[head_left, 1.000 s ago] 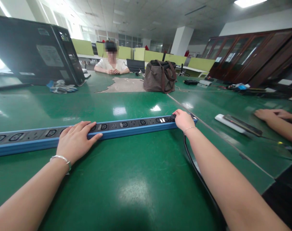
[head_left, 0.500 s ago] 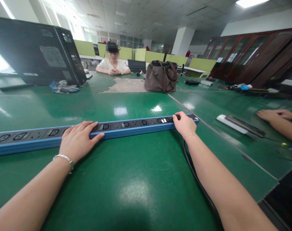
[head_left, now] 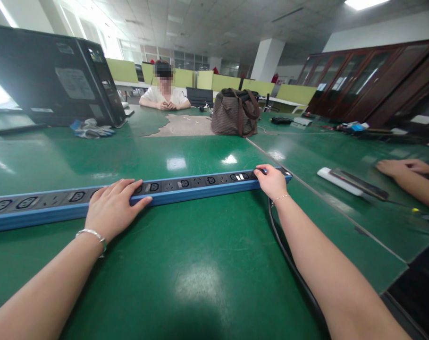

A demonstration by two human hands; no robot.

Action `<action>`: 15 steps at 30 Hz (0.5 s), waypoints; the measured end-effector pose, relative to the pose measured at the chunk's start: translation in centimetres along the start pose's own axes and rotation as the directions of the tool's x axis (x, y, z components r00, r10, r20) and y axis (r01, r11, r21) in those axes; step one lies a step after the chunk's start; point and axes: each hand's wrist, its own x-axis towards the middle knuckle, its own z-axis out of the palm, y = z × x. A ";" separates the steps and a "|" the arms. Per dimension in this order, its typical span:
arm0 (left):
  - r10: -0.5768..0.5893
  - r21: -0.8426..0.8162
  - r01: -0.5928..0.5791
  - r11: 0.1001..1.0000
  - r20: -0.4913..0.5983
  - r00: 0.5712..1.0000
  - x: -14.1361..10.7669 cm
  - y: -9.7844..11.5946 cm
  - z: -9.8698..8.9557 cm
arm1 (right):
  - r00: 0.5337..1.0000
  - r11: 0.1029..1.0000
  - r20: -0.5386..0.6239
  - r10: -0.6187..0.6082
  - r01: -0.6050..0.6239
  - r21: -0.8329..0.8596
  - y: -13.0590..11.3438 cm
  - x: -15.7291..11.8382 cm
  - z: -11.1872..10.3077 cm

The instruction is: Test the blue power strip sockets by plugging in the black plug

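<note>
A long blue power strip (head_left: 200, 189) with a black socket face lies across the green table, and its left end runs out of view. My left hand (head_left: 113, 205) grips it left of the middle, fingers over the top and thumb along the front side. Near the right end, my right hand (head_left: 271, 182) pinches a small black piece (head_left: 258, 171) at the socket face. The fingers cover most of that piece, so its kind is unclear. A black cable (head_left: 288, 257) runs from below my right hand towards the bottom edge; its upper end is hidden.
Behind stand a black computer case (head_left: 69, 80), gloves (head_left: 92, 128) and a brown bag (head_left: 233, 113). A white bar-shaped object (head_left: 338, 182) lies at right, near another person's hands (head_left: 400, 167). Someone sits across the table (head_left: 207, 151). A seam crosses the tabletop.
The fingers of my right hand have shifted slightly on the black piece, which shows less now. My left hand keeps its hold, and the view has moved a little.
</note>
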 end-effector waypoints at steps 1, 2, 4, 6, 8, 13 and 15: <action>0.002 -0.001 -0.002 1.000 -0.003 1.000 0.0 0.0 0.0 | 1.000 1.000 -0.004 0.003 -0.003 0.012 0.0 0.0 0.1; 0.002 -0.001 -0.002 1.000 -0.005 1.000 0.0 0.0 0.0 | 1.000 1.000 -0.009 0.007 -0.007 0.023 0.0 0.0 0.1; 0.001 -0.004 -0.001 1.000 -0.006 1.000 0.0 0.0 0.0 | 1.000 0.999 -0.015 0.012 -0.012 0.042 0.0 0.0 0.2; 0.003 -0.010 -0.003 1.000 -0.001 1.000 0.0 0.0 0.0 | 1.000 0.998 -0.023 0.013 -0.011 0.064 0.1 0.0 0.3; 0.003 -0.018 -0.003 1.000 -0.002 1.000 0.0 0.1 -0.1 | 1.000 0.996 -0.028 0.007 -0.004 0.093 0.1 0.0 0.3; -0.011 -0.036 0.010 0.999 -0.004 1.000 0.0 0.1 -0.1 | 1.000 0.995 -0.020 -0.008 0.009 0.097 0.1 0.0 0.6; -0.019 -0.043 0.019 0.999 -0.005 1.000 0.0 0.2 -0.1 | 1.000 0.990 -0.027 0.009 -0.005 0.144 0.1 0.4 0.4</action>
